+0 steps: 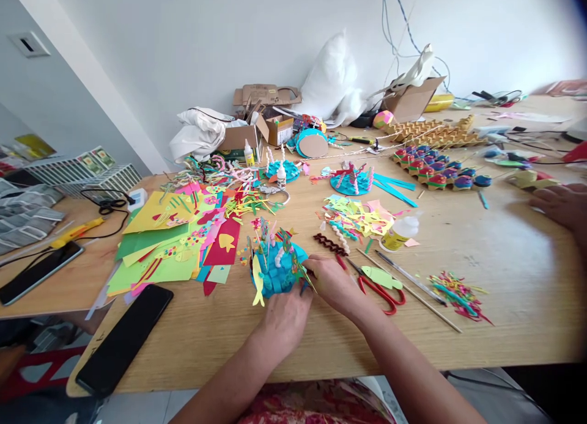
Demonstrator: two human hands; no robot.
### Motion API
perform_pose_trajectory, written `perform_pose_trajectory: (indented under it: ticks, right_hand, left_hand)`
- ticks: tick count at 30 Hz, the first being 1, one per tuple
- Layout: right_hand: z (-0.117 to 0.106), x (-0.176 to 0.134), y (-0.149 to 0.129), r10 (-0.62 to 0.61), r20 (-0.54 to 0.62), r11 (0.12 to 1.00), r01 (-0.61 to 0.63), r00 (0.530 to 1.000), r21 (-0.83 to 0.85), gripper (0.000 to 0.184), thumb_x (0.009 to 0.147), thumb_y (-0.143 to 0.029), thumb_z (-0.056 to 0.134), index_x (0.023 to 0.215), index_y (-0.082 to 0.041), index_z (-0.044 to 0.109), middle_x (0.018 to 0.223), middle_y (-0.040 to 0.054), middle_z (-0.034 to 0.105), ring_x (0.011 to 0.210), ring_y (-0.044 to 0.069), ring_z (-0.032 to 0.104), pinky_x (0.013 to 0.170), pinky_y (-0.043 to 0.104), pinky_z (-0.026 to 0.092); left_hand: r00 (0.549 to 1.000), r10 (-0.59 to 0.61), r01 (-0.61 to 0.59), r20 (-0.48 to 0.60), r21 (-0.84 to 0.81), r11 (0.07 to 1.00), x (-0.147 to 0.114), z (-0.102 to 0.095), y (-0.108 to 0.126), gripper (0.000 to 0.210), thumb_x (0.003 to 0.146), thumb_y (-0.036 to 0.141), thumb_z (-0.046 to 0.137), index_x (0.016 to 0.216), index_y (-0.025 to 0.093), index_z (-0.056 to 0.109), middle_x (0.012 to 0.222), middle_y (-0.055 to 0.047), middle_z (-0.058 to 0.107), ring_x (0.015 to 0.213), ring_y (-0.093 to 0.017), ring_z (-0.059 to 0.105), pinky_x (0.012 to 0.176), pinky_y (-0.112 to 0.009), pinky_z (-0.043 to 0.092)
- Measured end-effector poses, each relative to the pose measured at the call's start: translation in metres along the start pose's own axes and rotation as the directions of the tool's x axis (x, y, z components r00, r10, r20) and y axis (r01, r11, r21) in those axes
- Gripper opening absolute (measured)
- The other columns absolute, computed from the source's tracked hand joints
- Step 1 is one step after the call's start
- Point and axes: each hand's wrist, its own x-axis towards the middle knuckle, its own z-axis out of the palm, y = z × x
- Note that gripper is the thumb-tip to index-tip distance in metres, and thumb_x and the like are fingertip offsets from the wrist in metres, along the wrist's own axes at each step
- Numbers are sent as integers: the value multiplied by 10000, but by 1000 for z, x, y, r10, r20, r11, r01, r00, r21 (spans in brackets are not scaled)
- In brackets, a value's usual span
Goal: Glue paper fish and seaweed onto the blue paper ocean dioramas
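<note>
A: Head view: a person's left hand (287,314) and right hand (332,280) meet over a round, blue, woven paper craft (277,271) on a pale wooden tabletop (330,354). Where exactly does the craft sit?

B: Front and centre, just beyond the left wrist, a yellow paper fish (257,280) along its left rim.

A: And the grip on each side?

B: The right fingers draw together at the craft's right edge, pinching a green patterned paper cutout (298,266). The left hand touches the near rim; its fingertips are hidden, so I cannot tell how tightly that grip closes.

A: What lies nearby?

B: Red-handled scissors (392,303) rest right of the hands, a pale green paper fish (381,277) over them, with a thin wooden stick (433,313) alongside. To the left lie coloured paper sheets (153,244) and a black phone (128,335). At far right, another person's hand (557,204) rests at the tabletop's edge.
</note>
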Motion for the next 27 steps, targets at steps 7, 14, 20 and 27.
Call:
perform_pose_trajectory:
  ticks: [7, 14, 20, 27]
  right_hand:
    - [-5, 4, -9, 68, 57, 996, -64, 996, -65, 194, 769, -153, 433, 711, -161, 618, 800, 80, 638, 740, 151, 578, 599, 211, 338]
    - [-3, 5, -6, 54, 62, 997, -50, 997, -64, 174, 759, -150, 445, 719, -159, 614, 804, 83, 642, 749, 161, 583, 606, 215, 344]
    - [1, 1, 3, -10, 9, 1000, 10, 1000, -4, 142, 757, -165, 466, 731, -173, 606, 833, 60, 634, 724, 143, 582, 585, 204, 341]
    - [4, 2, 5, 13, -22, 999, -14, 1000, -34, 186, 782, -206, 430, 726, -164, 603, 778, 59, 630, 682, 141, 580, 541, 210, 314]
  left_hand:
    - [1000, 6, -6, -3, 26, 1000, 1, -3, -2, 409, 785, 33, 294, 1118, 184, 476, 1059, -97, 574, 736, -225, 623, 574, -322, 501]
    - [1000, -19, 18, 23, 21, 1000, -1, -5, -1, 422, 808, 50, 288, 1174, 201, 431, 1063, -111, 572, 750, -210, 624, 594, -299, 494]
    - [999, 11, -11, -30, -23, 1000, -6, -5, -2, 424, 802, 66, 308, 1174, 246, 404, 1201, -68, 493, 821, -210, 611, 638, -319, 503]
    - [996, 55, -57, -72, -25, 998, -9, -1, -7, 450, 787, 55, 339, 1191, 247, 391, 1282, -57, 436, 810, -196, 612, 647, -312, 517]
